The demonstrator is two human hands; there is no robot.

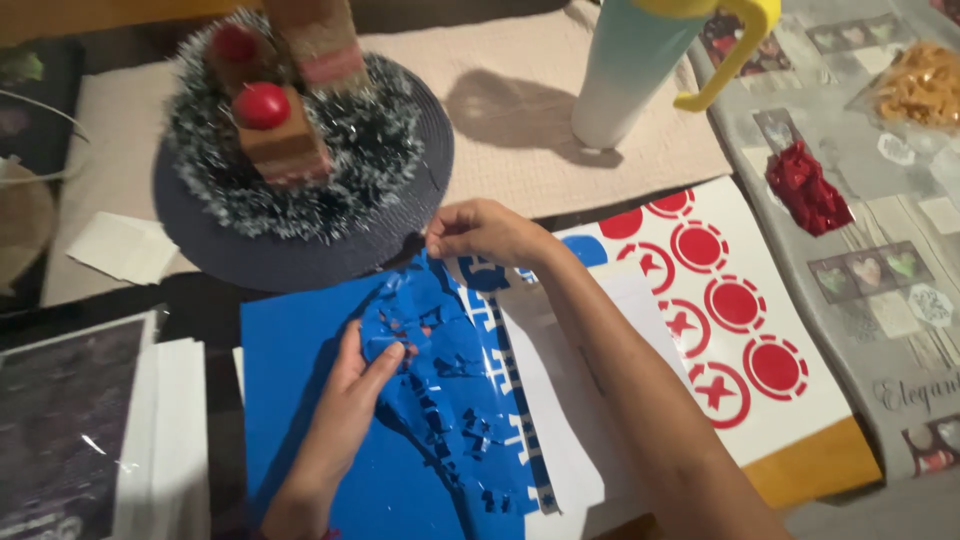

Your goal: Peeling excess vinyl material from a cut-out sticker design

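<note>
The right hand pinches the top corner of a crumpled blue vinyl film, its grip closed tight on that edge. Just below, the left hand presses flat on the film, fingers spread, pinning it to the blue sheet beneath. Right of the grip lies a white sheet of red round stickers; above it sits a tinsel-ringed decoration on the tabletop.
</note>
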